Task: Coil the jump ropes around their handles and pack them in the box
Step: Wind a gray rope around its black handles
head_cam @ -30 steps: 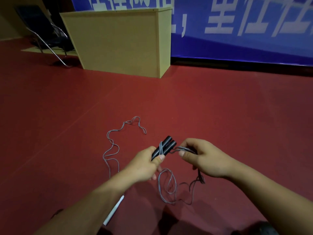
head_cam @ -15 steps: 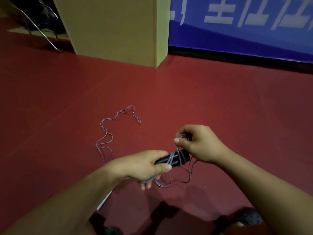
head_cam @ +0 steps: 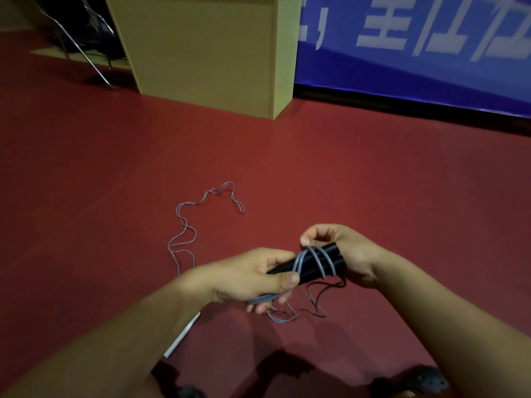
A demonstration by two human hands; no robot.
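Jump rope (head_cam: 184, 239) trails slack over the red floor (head_cam: 373, 182) at centre frame, up to the paired black handles (head_cam: 313, 264) at lower centre. Left hand (head_cam: 250, 275) clamps the handles; right hand (head_cam: 344, 248) pinches cord at their far end. Best to keep turns snug and side by side, feeding slack steadily.

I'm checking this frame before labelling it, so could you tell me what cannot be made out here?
- Head view: handles, near ends hidden inside the left hand.
- Rope: its run to the handles hidden behind the left arm.
- Right hand: fingers hidden behind the handles.
- White strip: mostly covered by the left forearm.
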